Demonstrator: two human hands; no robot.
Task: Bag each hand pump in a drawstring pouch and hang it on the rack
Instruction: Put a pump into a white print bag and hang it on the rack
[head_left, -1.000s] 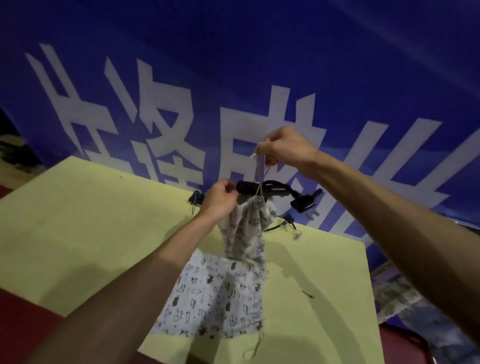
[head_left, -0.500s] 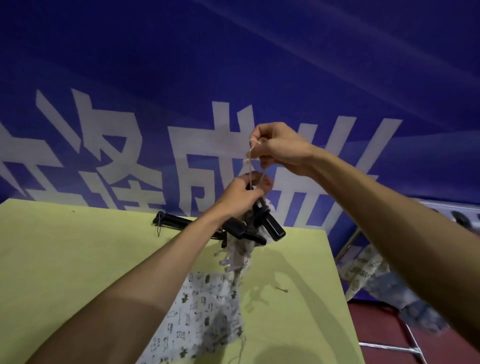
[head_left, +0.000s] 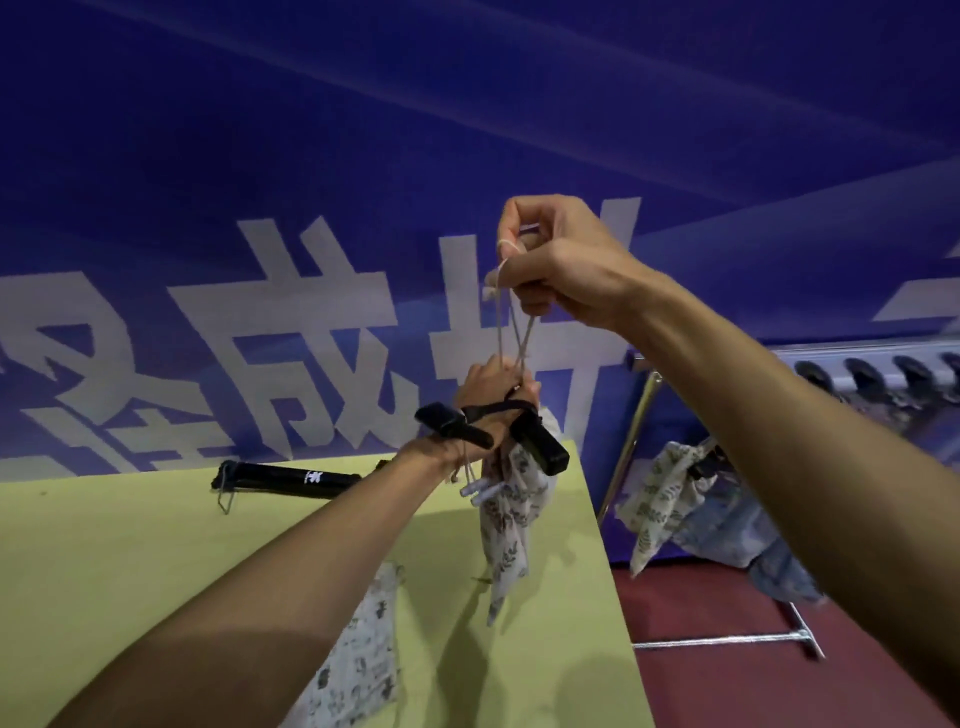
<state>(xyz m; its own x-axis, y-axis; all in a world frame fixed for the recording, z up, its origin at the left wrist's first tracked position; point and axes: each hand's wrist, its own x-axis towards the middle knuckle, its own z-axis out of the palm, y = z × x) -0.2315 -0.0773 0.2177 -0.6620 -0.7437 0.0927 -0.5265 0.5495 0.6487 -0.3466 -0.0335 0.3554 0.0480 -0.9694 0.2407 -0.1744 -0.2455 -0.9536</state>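
wall: blue fabric banner with large white characters before me
surface: flat yellow-green tabletop
floor: dark red
light: dim

Spare pump lies on table; rack stands right of it.

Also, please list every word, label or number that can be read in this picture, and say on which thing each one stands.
"成": large white character on the blue banner; it is the only one fully readable.
The other white characters on that banner are cut off by the picture edge or hidden behind the hands, so they cannot be read.
Small white mark on the black hand pump lying on the table: too small and blurred to read.
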